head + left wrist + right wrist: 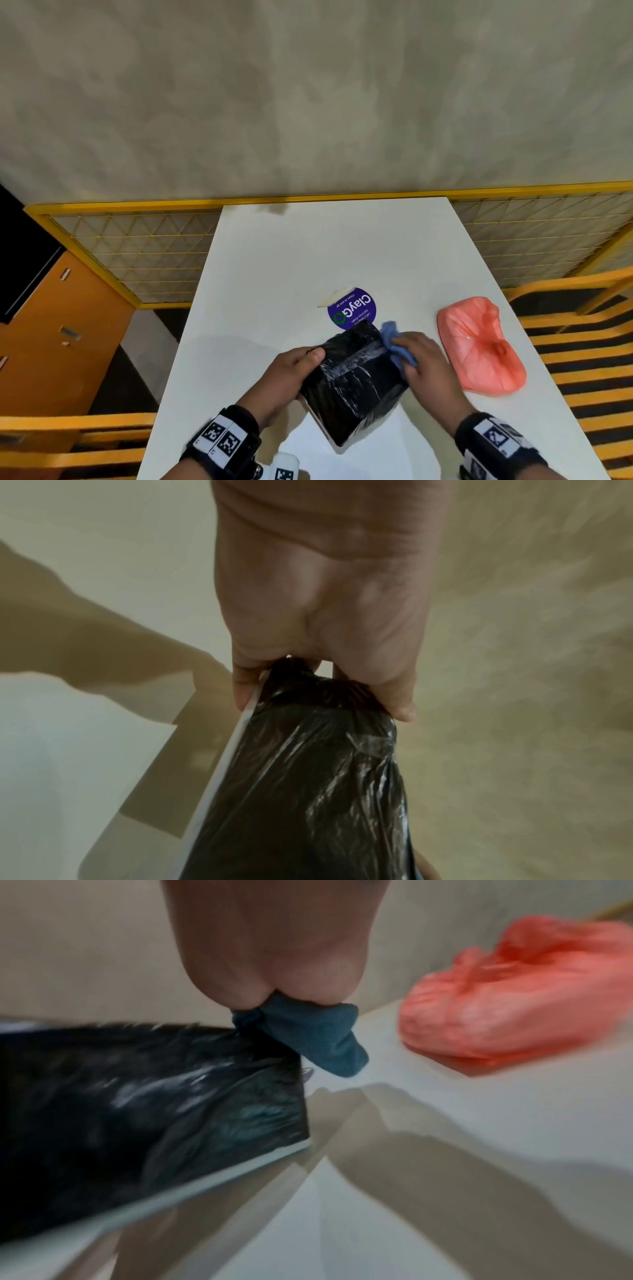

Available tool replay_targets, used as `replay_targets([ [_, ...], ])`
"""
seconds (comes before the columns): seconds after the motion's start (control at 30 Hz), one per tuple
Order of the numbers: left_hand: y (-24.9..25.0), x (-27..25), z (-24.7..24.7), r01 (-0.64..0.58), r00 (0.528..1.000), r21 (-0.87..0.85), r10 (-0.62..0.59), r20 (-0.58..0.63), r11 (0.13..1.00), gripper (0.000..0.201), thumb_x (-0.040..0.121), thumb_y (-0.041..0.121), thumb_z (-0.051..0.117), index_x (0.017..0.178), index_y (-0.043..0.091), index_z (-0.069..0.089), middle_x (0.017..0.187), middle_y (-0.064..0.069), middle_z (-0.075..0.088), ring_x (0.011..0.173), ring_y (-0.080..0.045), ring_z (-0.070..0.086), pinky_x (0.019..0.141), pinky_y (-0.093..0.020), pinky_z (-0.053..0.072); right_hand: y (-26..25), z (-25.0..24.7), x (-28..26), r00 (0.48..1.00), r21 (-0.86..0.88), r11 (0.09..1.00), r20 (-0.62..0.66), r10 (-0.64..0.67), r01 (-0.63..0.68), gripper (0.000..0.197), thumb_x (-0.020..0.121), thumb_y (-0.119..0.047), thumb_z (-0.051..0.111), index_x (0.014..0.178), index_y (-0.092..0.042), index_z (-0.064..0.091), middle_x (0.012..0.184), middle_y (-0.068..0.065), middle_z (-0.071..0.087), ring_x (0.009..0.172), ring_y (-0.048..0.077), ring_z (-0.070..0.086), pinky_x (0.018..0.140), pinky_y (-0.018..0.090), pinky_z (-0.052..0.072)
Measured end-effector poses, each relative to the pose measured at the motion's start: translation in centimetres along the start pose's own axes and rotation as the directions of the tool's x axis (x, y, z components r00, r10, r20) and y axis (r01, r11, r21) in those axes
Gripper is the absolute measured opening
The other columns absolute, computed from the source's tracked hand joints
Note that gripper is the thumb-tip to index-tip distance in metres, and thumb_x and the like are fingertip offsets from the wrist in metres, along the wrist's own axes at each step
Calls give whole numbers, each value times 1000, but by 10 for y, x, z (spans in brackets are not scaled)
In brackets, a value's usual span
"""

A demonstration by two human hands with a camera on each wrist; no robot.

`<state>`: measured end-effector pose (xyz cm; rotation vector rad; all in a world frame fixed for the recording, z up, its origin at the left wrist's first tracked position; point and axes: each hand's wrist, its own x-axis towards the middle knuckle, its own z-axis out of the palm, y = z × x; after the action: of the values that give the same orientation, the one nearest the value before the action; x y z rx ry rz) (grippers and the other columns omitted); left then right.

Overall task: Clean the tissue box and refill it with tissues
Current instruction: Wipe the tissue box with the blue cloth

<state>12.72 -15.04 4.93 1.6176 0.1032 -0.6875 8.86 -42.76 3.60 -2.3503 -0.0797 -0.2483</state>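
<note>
A tissue box (352, 380) wrapped in shiny black plastic, with a white edge, is held tilted over the white table (274, 274). My left hand (294, 373) grips its left end, thumb on top and fingers underneath; the left wrist view shows the same box (308, 791) pinched in that hand (325, 674). My right hand (421, 359) holds a crumpled blue cloth (394, 346) and presses it against the box's right upper edge. In the right wrist view the cloth (318, 1039) hangs from my curled fingers (267, 988) at the corner of the box (137, 1096).
A pink plastic bag (479, 346), tied and stuffed, lies on the table to the right of my right hand, also seen as the bag (514, 996). A round purple sticker (352, 308) sits just beyond the box. Yellow mesh railing (137, 253) and yellow benches (582, 342) flank the table.
</note>
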Motion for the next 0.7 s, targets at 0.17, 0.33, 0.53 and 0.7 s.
replay_targets([
  [0.17, 0, 3, 1, 7, 1000, 3, -7, -6, 1000, 31, 101, 47, 55, 111, 26, 77, 108, -5, 79, 95, -18, 73, 86, -40, 58, -5, -13, -18, 1000, 17, 1000, -9, 12, -12, 30, 81, -23, 46, 103, -21, 66, 98, -5, 60, 93, 4, 52, 81, 15, 38],
  [0.33, 4, 2, 1, 1, 1000, -5, -1, 5, 1000, 29, 101, 41, 58, 110, 22, 78, 105, -3, 80, 94, -16, 74, 84, -33, 56, -39, 21, -30, 986, -40, 996, 146, -78, 84, 28, 83, -23, 52, 107, -23, 67, 104, -2, 61, 100, 15, 52, 88, 13, 35],
  [0.53, 9, -1, -2, 10, 1000, -30, -9, 14, 1000, 29, 102, 35, 57, 106, 16, 78, 104, -6, 80, 97, -20, 74, 91, -39, 56, -77, 28, -18, 958, 16, 981, 212, -192, 193, 28, 87, -14, 58, 111, -26, 64, 107, -5, 56, 99, 12, 50, 86, 19, 40],
  [0.7, 12, -1, -3, 11, 1000, -21, -10, 26, 1000, 30, 103, 36, 56, 106, 17, 78, 103, -8, 80, 94, -19, 73, 87, -39, 56, -86, 22, -14, 909, 109, 956, 297, -291, 271, 35, 85, -10, 55, 116, -24, 62, 114, -5, 55, 108, 11, 49, 93, 20, 40],
])
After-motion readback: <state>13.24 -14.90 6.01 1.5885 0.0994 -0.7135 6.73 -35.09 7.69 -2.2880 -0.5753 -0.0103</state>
